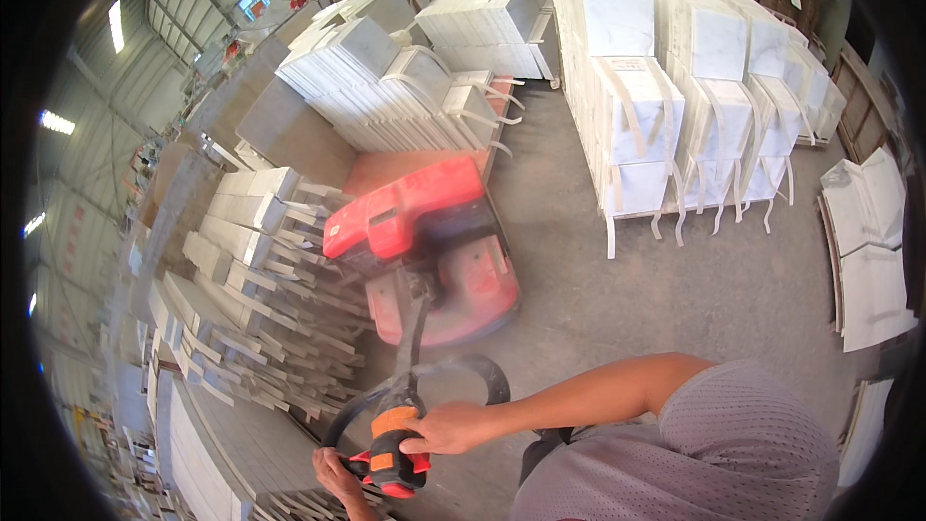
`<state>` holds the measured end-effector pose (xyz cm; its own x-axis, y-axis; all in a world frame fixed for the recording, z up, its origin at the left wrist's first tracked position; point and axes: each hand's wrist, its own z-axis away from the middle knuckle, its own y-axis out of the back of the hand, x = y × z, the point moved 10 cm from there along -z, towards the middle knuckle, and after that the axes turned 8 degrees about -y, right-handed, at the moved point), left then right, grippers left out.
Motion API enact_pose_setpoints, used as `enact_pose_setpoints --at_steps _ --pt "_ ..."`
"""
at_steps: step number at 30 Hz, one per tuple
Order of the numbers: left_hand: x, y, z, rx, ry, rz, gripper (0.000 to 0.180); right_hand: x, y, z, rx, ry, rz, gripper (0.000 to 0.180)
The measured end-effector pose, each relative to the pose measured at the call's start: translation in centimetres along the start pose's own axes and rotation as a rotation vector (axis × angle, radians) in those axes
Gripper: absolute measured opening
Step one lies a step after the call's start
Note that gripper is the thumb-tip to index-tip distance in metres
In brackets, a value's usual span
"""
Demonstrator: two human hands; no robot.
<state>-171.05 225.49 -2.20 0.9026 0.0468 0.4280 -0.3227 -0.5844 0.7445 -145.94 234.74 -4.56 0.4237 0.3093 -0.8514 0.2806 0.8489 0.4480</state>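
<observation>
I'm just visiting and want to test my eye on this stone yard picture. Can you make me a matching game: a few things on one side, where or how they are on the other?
Things:
1. red pallet truck
2. right hand
3. left hand
4. strapped white slab stacks

Places or states:
A. on the orange and black control head of the looped handle
B. upper right, on pallets
C. at the lower left side of the handle loop
D. centre of the concrete floor, blurred

Pairs: 1-D, 2-A, 3-C, 4-B
</observation>
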Motion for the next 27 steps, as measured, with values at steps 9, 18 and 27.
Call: enact_pose_setpoints --at_steps 9,18,27 --pt "1.5 -0.7 -0.6 -0.012 -0.081 -0.034 0.041 0.3 0.7 0.6 0.0 0.005 0.024 0.068" --pt "2.7 -2.0 0.4 -0.014 -0.005 -0.087 0.043 0.5 4.1 2.6 0.072 0.092 0.033 0.06" --pt "-1.1 -2.5 -0.9 -0.018 0.055 -0.062 0.04 0.9 2.9 -1.4 0.021 0.062 0.161 0.074"
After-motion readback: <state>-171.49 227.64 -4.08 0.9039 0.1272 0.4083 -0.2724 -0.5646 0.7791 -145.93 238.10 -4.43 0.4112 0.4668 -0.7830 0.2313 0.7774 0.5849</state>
